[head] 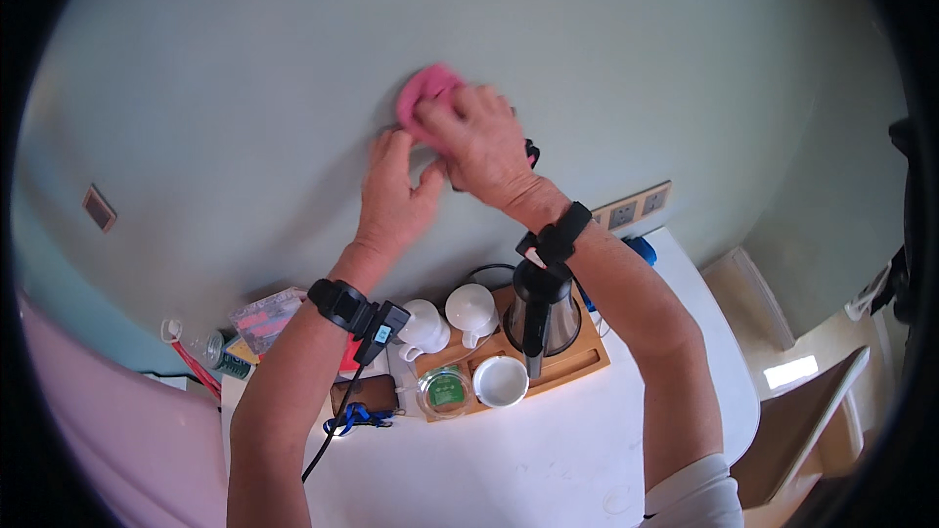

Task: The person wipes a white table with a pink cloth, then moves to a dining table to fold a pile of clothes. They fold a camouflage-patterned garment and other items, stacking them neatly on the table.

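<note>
In front of the grey-green wall (pixel 279 73), my right hand (pixel 484 143) grips a bunched pink cloth (pixel 434 82). Just below and to its left is my left hand (pixel 396 180), fingertips close to the cloth, thumb pointing toward the right hand. A small black and pink part (pixel 532 153) shows past the right hand's edge; what it belongs to is hidden behind the hands. Whether the left hand holds part of that thing cannot be made out. Both wrists wear black straps, and a cable hangs from the left one.
Below me a white table (pixel 469 469) carries a wooden tray (pixel 587 361) with a steel kettle (pixel 543 315), white cups (pixel 470 308), a white bowl (pixel 500 381) and a glass dish (pixel 444 390). A phone (pixel 364 394) and blue cord (pixel 356 416) lie left. Wall sockets (pixel 623 214) are at right.
</note>
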Tool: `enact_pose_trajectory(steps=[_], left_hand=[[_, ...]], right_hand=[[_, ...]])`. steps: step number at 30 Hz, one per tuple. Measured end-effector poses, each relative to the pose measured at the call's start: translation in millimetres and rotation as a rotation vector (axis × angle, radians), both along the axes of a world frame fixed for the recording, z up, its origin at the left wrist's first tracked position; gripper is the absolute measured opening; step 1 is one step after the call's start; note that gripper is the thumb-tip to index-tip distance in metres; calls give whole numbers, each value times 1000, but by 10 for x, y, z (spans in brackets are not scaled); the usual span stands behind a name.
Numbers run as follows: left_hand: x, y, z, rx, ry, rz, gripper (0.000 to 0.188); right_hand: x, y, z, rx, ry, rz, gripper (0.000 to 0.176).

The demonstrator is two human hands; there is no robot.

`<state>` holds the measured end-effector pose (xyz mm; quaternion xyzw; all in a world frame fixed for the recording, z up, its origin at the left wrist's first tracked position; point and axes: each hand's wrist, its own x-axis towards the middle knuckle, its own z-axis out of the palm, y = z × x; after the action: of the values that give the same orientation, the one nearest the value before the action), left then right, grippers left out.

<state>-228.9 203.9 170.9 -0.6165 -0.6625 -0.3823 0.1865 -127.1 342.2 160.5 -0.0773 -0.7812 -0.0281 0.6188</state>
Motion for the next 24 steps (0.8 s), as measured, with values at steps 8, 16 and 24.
enact_pose_trajectory(steps=[8, 16, 24], left_hand=[[-8, 99, -45, 39, 31, -43, 46], [93, 308, -236, 9, 102, -125, 47], [257, 450, -404, -87, 35, -233, 50]], right_hand=[[1060, 1282, -458, -547, 472, -389, 53], [777, 541, -1011, -469, 145, -123, 51], [1292, 1361, -941, -705, 460, -328, 60]])
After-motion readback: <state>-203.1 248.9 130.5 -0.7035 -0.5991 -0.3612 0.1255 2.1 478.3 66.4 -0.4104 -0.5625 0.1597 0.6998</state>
